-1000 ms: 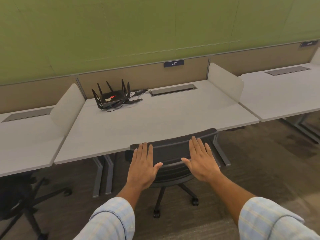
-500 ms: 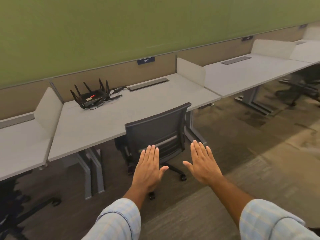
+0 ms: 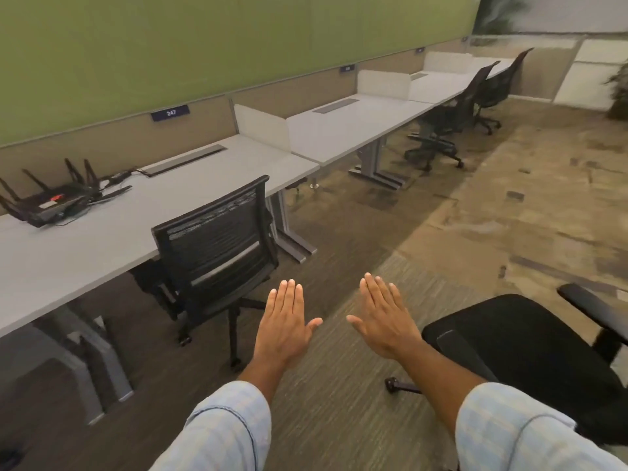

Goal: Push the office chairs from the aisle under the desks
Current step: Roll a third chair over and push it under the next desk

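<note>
Under the desk numbered 247, a mesh-backed office chair is sitting with its seat tucked beneath the grey top and only its perforated black backrest and castor legs showing, so that one looks done. Just right of the hands, a second chair with a padded black fabric seat and a curved armrest is standing out on the carpeted aisle, well clear of any desk; it seems the next to be pushed. Farther down the row, two more black chairs are sitting partly out from their desks, so by my reckoning most of the job is left.

Both hands are hovering flat, palms down, fingers spread wide, holding nothing: the left hand near the tucked chair's base, the right hand beside the loose chair's seat. A black router with spiky antennas is resting on the smooth laminate top, below a green wall panel.
</note>
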The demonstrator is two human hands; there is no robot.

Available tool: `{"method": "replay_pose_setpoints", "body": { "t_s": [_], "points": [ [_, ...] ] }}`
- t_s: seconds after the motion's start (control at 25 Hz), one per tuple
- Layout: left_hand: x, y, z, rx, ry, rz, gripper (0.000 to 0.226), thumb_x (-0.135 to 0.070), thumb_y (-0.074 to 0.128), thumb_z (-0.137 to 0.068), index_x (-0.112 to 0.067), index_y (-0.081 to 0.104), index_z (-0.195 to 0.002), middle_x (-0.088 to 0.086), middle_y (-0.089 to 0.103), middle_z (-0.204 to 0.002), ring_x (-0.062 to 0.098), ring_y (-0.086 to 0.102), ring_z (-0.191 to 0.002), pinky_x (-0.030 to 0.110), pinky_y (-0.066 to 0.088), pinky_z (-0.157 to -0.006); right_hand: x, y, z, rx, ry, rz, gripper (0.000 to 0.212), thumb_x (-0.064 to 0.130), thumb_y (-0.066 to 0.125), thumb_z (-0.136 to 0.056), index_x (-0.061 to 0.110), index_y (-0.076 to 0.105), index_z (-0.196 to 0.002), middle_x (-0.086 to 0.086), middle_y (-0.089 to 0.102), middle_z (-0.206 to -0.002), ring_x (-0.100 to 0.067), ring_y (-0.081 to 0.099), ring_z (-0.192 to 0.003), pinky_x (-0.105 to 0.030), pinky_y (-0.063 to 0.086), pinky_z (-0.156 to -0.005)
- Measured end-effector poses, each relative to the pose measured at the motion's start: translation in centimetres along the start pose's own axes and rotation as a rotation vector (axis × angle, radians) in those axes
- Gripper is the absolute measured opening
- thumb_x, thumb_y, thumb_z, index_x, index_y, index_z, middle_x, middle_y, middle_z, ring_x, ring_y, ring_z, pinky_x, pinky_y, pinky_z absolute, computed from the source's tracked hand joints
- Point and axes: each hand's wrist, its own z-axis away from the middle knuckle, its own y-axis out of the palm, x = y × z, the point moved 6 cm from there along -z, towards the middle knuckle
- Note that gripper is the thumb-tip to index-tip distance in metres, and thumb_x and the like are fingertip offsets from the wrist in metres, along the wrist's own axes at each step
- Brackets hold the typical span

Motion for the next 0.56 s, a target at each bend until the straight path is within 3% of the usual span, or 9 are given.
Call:
{"method": "replay_pose_setpoints", "body": {
  "t_s": [0.28, 0.56],
  "points": [
    [-13.6, -2.0, 0.6, -0.055, 0.168, 0.055, 0.088, -0.064, 0.022, -0.106, 0.001, 0.012, -0.164, 0.023, 0.011, -0.173, 0.034, 0.003, -0.162, 0.051, 0.003, -0.131, -9.9, -4.7, 10.1, -0.043, 0.127, 0.021, 0.089, 0.067, 0.016, -0.106, 0.005, -0.006, -0.166, -0.015, -0.012, -0.175, -0.030, -0.014, -0.160, -0.050, -0.007, -0.129],
    [-28.7, -5.2, 2.3, -0.153, 0.234, 0.091, 0.097, -0.070, 0.004, -0.098, 0.002, 0.015, -0.163, 0.024, 0.015, -0.172, 0.034, 0.007, -0.162, 0.052, 0.007, -0.131, -20.9, -9.7, 21.0, -0.049, 0.165, 0.083, 0.087, 0.066, 0.015, -0.107, 0.005, -0.006, -0.166, -0.015, -0.010, -0.176, -0.031, -0.011, -0.161, -0.050, -0.006, -0.129]
  ]
}}
